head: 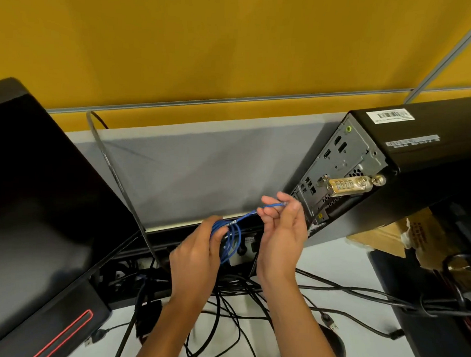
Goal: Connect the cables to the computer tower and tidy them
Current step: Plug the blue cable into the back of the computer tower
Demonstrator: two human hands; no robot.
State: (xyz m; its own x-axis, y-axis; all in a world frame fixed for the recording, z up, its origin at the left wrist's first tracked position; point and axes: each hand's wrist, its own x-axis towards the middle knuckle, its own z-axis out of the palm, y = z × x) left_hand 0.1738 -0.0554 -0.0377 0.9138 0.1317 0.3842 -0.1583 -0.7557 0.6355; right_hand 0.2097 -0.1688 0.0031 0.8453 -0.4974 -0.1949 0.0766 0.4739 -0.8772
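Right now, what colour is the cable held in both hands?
Blue; the cable shows best in the head view.

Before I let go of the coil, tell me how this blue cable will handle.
Likely floppy: the blue cable hangs in loose loops from the left hand. Probably light, since the right hand's fingers alone pinch its end near the computer tower. Released, the coil would probably spring open into the black cables.

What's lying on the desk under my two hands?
Under the left hand and right hand lies a tangle of black cables on the white desk. Where they run beneath the arms cannot be seen.
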